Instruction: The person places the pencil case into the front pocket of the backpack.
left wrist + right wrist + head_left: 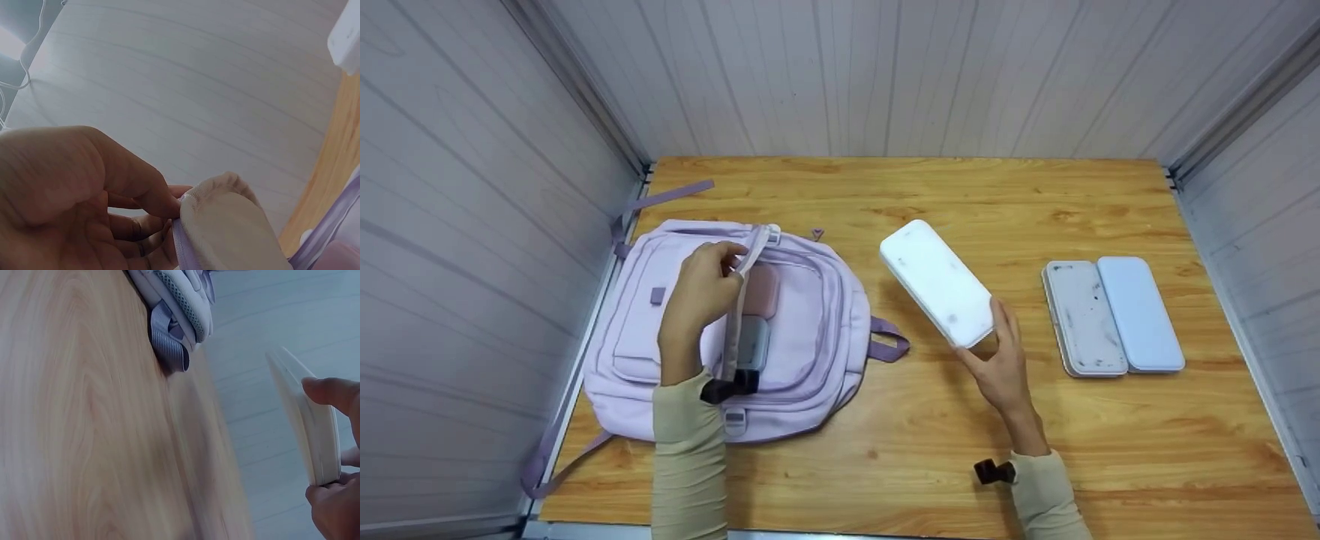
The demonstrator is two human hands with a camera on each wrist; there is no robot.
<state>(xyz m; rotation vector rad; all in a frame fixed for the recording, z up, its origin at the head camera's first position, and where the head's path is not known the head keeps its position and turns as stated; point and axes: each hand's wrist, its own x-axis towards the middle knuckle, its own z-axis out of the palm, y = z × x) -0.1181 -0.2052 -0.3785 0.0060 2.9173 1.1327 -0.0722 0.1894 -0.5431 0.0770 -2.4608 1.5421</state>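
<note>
A lilac backpack (802,330) lies flat on the left of the table, its front pocket unzipped. My left hand (703,289) pinches the edge of the pocket flap (230,225) between thumb and fingers and lifts it. Under the flap show a pink case (761,291) and a grey-blue case (753,343), both partly hidden. To the right of the bag, my right hand (999,364) grips a white pencil case (937,281) by its near end. Its thumb lies on one side and its fingers on the other in the right wrist view, with the case held above the table.
On the right of the table a grey marbled case (1086,319) and a light blue case (1140,313) lie side by side. The bag's top loop (889,340) sticks out toward the middle. Straps (675,193) trail at the left, and pale walls (840,82) enclose the table.
</note>
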